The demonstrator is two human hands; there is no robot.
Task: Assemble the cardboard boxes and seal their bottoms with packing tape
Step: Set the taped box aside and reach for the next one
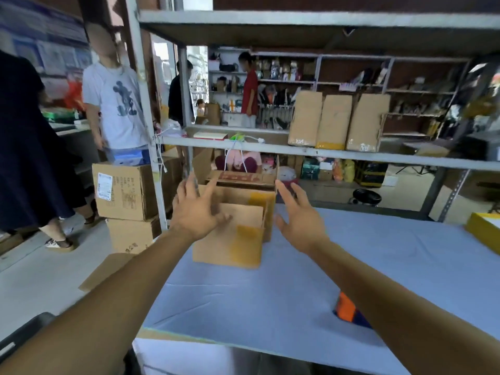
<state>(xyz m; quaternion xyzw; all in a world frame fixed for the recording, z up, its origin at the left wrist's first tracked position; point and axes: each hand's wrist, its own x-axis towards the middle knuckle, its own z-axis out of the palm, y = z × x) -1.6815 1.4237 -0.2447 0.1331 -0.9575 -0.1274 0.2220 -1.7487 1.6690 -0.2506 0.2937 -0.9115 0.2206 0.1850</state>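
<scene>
Both my grips, left and right, spread apart and holding nothing, reach for the box at the table's far left edge, seemingly assembled, its taping unclear.

Stockroom: goods-laden shelving, cartons

Both arms reach forward over a table covered in pale blue cloth; the left hand, fingers spread, lies over the near flap of a small cardboard box with yellowish tape patches; the right hand hovers open just beside the box's right side; an orange and blue object peeks out beside the right forearm; three upright cardboard boxes stand on a metal shelf behind
</scene>
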